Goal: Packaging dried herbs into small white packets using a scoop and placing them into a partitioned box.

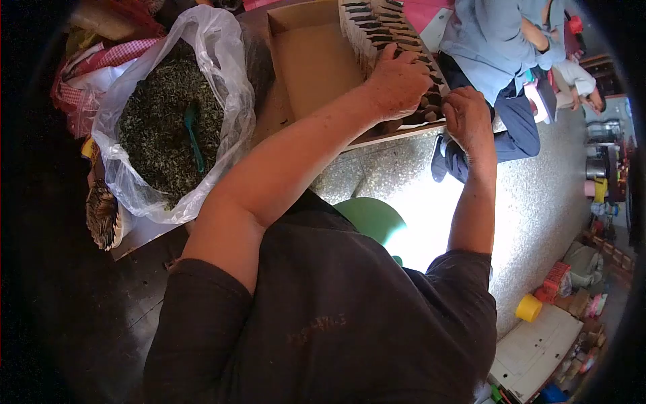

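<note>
My left hand (pixel 398 85) lies over the near end of tightly stacked rows of small pale pieces with dark brown tips (pixel 386 28). Its fingers touch the pieces, and its palm side is hidden. The rows stand along the right side of a shallow brown tray (pixel 315 63), whose bare bottom shows at left. Just off the tray's right corner is my right hand (pixel 469 116), its fingers bent together. Whether anything sits between those fingertips is too small to tell.
Left of the tray, an open clear plastic bag (pixel 232 96) holds dried shredded plant matter (pixel 166 126) with a teal spoon (pixel 193 136). A dark-tipped bundle (pixel 102 214) stands at the table's corner. A green stool (pixel 371 217) is below. A person in a blue shirt (pixel 497 45) sits close at right.
</note>
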Available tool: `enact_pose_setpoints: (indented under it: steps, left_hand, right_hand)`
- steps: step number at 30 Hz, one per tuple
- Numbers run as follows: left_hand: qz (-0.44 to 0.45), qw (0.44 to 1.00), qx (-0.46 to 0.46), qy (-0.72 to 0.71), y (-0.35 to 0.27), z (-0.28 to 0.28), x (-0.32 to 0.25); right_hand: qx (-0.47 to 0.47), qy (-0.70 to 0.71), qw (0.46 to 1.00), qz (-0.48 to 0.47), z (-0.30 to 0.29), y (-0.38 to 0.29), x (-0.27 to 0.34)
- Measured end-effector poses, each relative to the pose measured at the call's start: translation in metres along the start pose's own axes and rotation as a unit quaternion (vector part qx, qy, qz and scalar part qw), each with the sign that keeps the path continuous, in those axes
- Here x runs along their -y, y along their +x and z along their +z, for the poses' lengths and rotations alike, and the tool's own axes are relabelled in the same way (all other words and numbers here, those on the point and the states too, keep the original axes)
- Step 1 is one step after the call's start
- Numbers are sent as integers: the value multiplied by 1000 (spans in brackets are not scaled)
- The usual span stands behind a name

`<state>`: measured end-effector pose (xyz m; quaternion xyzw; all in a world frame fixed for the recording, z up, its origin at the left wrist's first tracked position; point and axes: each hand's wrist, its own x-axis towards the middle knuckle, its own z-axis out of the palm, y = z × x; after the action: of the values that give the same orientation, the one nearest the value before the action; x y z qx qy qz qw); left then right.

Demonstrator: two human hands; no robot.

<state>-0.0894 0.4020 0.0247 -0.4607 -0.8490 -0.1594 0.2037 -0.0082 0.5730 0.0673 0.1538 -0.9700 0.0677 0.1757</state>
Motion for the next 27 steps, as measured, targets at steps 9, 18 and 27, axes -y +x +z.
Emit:
enact_pose_setpoints:
  steps: [9,18,27]
  left_hand:
    - [-11,977,-184,-109,-10,-11,20]
    - [-92,985,-58,-136,-61,-47,32]
    - [-138,963,29,-229,-104,-50,32]
  right_hand:
    - [-163,89,976,109,1,-27,6]
    - [-219,92,969,75,18,-43,29]
    - [-240,109,964,-25,15,-30,75]
